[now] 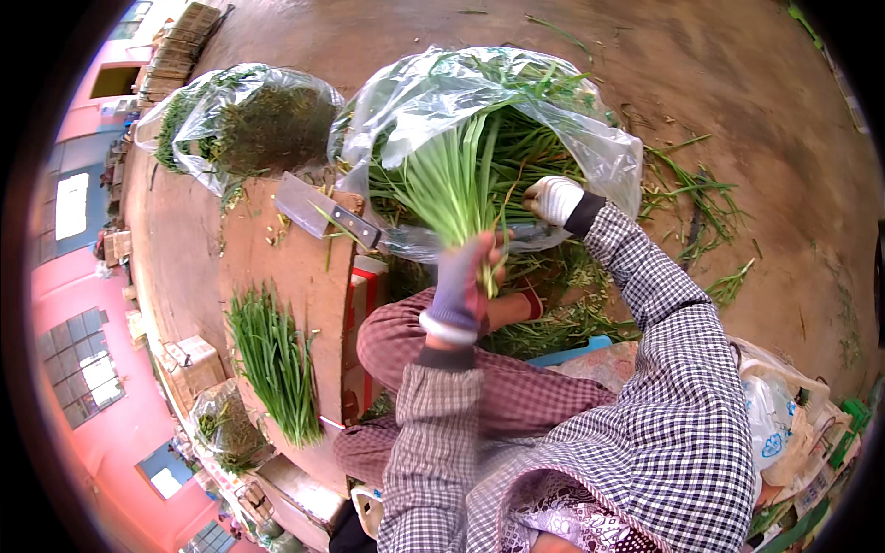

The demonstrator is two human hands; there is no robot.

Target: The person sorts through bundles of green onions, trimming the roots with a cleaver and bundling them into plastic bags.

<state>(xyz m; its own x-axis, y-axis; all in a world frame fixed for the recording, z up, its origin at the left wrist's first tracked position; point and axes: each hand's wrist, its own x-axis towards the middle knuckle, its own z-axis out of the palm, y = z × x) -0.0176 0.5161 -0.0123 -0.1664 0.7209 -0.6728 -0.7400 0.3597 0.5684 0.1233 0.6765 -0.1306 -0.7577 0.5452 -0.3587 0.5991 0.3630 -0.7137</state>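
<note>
My left hand (pixel 461 281), in a purplish glove with a white cuff, is closed around the pale lower ends of a bunch of garlic chives (pixel 450 184). Its long leaves fan away from me, over the mouth of a big clear plastic bag (pixel 442 88). More long green leaves (pixel 530 152) fill that bag. At the bag's near right side is my right hand (pixel 555 200), in a whitish glove with dirty fingertips. Its fingers are curled in, and whatever they may hold is too small to make out.
Left of me, a brown board (pixel 277 258) bears a cleaver (pixel 323 210) with a black handle and a pile of chives (pixel 274 364). Another clear bag of greens (pixel 267 124) stands beyond it. Leaf scraps (pixel 572 323) cover the ground by my legs; loose leaves (pixel 705 198) lie right of the bag.
</note>
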